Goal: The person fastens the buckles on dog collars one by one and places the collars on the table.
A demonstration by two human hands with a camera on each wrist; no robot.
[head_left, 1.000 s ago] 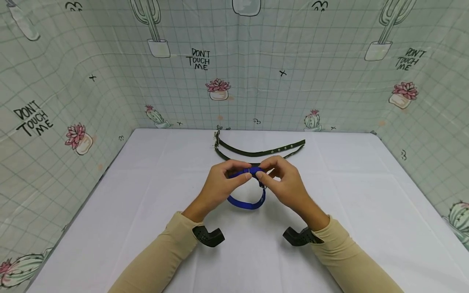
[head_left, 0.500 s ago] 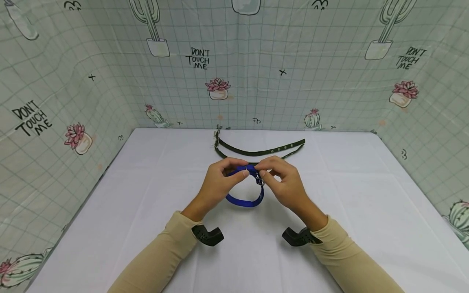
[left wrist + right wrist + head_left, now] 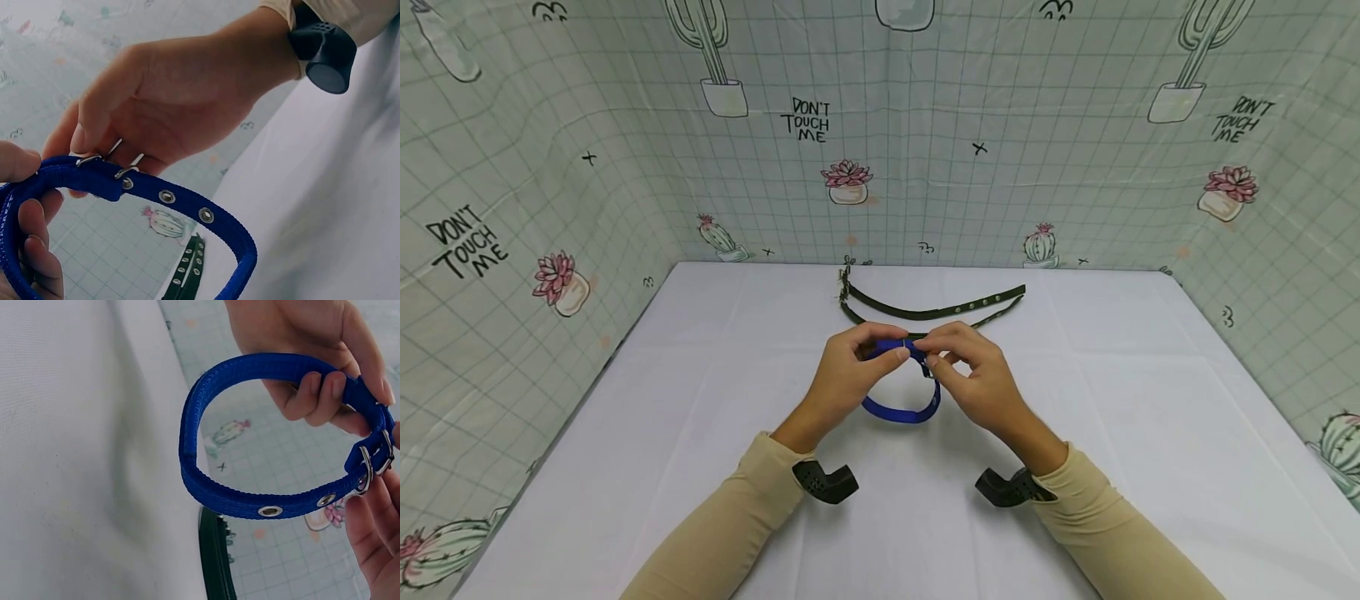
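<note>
A blue collar point(image 3: 901, 415) with metal eyelets is held up as a closed loop over the table. My left hand point(image 3: 852, 371) pinches its band between thumb and fingers, with other fingertips inside the loop in the right wrist view. Beside it, my right hand point(image 3: 981, 375) has thumb and fingers on the band close to the metal buckle point(image 3: 385, 452). A metal ring point(image 3: 366, 470) sits next to the buckle, with the strap running through. In the left wrist view, several eyelets point(image 3: 167, 196) show along the strap past the buckle.
Behind the hands, a dark green collar point(image 3: 925, 315) with eyelets lies on the white table point(image 3: 737, 358), metal fittings at its left end. A patterned cloth point(image 3: 925, 167) hangs around the back and sides. Each wrist wears a black camera mount point(image 3: 827, 483).
The blue collar has shifted slightly left. My right thumb and fingers have moved along the band to the buckle area; the left hand keeps its pinch. The green collar has stayed put.
</note>
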